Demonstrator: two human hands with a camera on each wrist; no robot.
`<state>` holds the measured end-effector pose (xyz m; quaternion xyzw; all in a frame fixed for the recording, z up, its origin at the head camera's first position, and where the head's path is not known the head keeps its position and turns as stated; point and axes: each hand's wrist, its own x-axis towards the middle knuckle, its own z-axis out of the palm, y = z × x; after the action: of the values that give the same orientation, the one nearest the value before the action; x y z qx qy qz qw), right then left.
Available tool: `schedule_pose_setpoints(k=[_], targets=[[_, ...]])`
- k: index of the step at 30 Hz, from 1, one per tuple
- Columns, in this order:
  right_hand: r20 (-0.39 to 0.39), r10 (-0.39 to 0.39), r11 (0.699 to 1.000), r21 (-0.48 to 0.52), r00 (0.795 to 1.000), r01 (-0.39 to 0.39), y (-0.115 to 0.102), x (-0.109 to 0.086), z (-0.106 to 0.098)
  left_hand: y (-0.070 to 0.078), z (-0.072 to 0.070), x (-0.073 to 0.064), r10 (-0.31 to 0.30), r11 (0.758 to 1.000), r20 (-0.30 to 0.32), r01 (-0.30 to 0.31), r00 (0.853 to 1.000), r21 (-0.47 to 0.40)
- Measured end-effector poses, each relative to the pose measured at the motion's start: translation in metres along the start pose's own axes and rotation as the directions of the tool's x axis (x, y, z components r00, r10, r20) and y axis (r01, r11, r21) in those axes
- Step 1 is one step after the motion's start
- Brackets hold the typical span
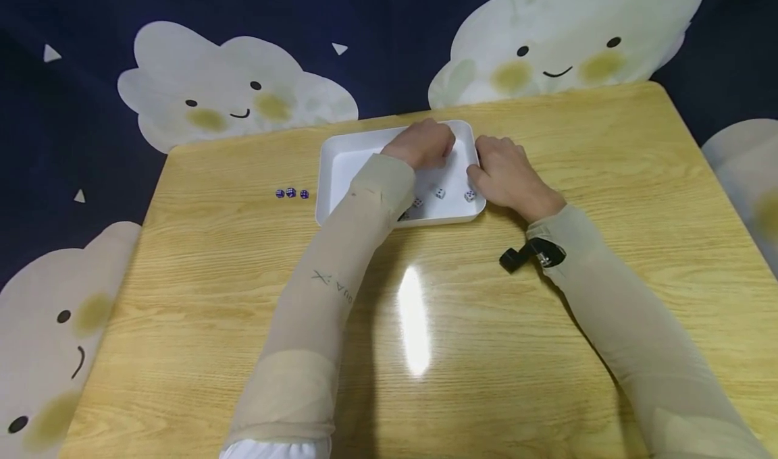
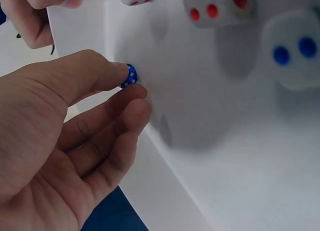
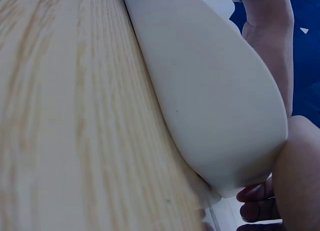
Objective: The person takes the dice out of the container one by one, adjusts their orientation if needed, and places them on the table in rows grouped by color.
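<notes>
Between thumb and fingertips, my left hand (image 1: 419, 145) pinches a small blue die (image 2: 131, 76) with white dots, close to the wall of a white tray (image 1: 324, 175). In the left wrist view, white dice with red or blue dots lie beside that hand, among them a red-dotted white die (image 2: 212, 8). My right hand (image 1: 507, 175) grips the tray's right end, with the thumb at the rim; the right wrist view shows its fingers (image 3: 257, 211) at the tray's outer corner. The held die is hidden in the head view.
On the wooden table (image 1: 243, 277), three blue dice (image 1: 291, 193) lie in a row left of the tray. Several white dice (image 1: 440, 193) sit in the tray's near right part, some partly behind the left forearm. A dark cloud-patterned cloth (image 1: 389, 34) surrounds the table.
</notes>
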<state>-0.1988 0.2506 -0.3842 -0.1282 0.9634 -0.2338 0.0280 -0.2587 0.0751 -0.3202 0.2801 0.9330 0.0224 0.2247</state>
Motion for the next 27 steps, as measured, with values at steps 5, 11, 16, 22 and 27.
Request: schedule_pose_setpoints(k=[5, 11, 16, 22, 27], targets=[[-0.003, 0.0, 1.0, 0.006, 1.0, 0.0, 0.003, 0.001, -0.001, -0.004, 0.001, -0.001, -0.017, 1.0, 0.002, 0.017, 1.0, -0.018], [0.012, 0.017, 1.0, -0.003, 1.0, -0.017, 0.009, 0.004, -0.002, -0.008, 0.002, -0.002, -0.032, 0.999, -0.004, 0.032, 0.999, -0.02], [0.019, 0.02, 1.0, -0.002, 1.0, -0.02, 0.011, 0.005, -0.002, -0.011, 0.005, -0.004, -0.028, 1.0, -0.02, 0.027, 0.999, -0.006], [0.017, 0.013, 1.0, -0.01, 1.0, -0.013, 0.013, 0.007, -0.001, -0.018, 0.003, -0.012, -0.035, 0.999, -0.034, 0.034, 0.999, -0.018], [0.025, 0.01, 1.0, -0.015, 1.0, -0.01, 0.013, 0.008, -0.001, -0.026, 0.001, -0.023, -0.02, 1.0, -0.064, 0.019, 0.998, -0.025]])
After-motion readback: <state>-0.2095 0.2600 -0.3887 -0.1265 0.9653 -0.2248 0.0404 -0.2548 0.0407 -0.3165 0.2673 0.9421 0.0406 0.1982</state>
